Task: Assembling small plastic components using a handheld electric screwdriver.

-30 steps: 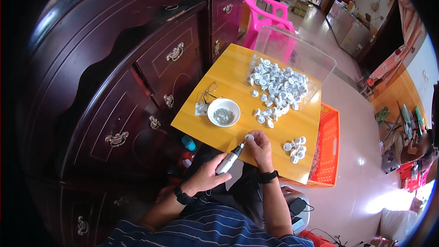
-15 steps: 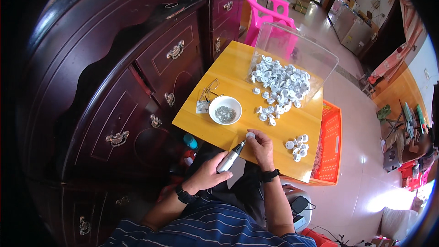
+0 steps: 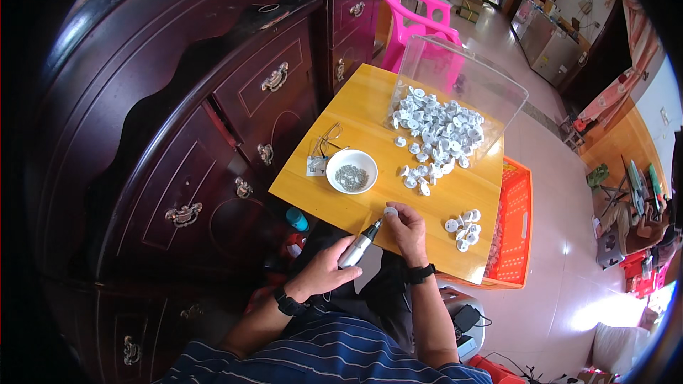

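My left hand (image 3: 329, 268) is wrapped round a silver electric screwdriver (image 3: 358, 248) with a black nose, its tip pointing up and to the right. Between the thumb and fingers of my right hand (image 3: 407, 230) is a small round white plastic piece (image 3: 390, 211). The screwdriver's tip meets this piece or comes very close; which one, I cannot tell. Just beyond them stands a white bowl (image 3: 369, 163) of small metal screws (image 3: 351, 178). To the right of my right hand, several white plastic pieces (image 3: 467, 231) lie grouped on the wooden table (image 3: 320, 203).
A clear plastic bin (image 3: 509, 103) lies tipped at the table's far side, a pile of white pieces (image 3: 441, 124) spilling from it. Eyeglasses (image 3: 326, 140) rest left of the bowl. An orange crate (image 3: 518, 224) stands at the right, dark drawers (image 3: 185, 217) at the left, a pink chair (image 3: 420, 11) behind.
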`<act>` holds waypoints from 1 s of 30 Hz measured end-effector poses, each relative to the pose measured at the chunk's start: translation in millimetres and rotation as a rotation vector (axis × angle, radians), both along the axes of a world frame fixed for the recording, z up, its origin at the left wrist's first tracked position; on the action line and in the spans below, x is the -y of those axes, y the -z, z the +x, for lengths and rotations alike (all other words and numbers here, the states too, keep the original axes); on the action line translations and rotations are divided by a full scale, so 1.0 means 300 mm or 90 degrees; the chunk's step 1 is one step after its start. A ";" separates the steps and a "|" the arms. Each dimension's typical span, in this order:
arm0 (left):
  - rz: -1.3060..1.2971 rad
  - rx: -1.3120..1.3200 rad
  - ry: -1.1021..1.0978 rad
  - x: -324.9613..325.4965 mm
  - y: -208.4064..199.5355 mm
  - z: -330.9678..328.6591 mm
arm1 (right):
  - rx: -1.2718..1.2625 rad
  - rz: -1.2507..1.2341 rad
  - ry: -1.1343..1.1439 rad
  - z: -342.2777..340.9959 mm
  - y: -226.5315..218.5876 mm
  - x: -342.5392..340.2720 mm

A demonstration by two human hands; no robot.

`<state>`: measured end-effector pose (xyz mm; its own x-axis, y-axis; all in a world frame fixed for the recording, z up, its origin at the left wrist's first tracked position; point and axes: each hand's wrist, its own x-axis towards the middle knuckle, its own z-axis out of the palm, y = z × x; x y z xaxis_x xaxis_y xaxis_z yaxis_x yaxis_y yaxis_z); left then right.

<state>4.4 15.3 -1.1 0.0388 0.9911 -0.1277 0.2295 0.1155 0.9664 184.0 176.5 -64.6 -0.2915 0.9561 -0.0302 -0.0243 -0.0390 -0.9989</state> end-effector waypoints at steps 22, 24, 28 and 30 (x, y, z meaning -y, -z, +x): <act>-0.035 0.035 -0.012 0.008 -0.016 0.001 | 0.111 0.178 0.032 -0.005 -0.011 0.020; -0.084 0.065 -0.016 0.007 -0.020 0.005 | 0.132 0.171 0.013 0.002 -0.015 0.020; -0.052 0.073 -0.019 0.003 -0.008 0.005 | 0.138 0.174 0.011 0.005 -0.019 0.022; -0.066 0.078 -0.014 0.003 -0.008 0.002 | 0.148 0.181 0.010 0.006 -0.022 0.022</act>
<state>5.1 14.5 1.4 0.0388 0.9737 -0.2246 0.1062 0.2195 0.9698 185.8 170.1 -58.1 -0.2927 0.9402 0.1740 0.2066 0.2399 -0.9486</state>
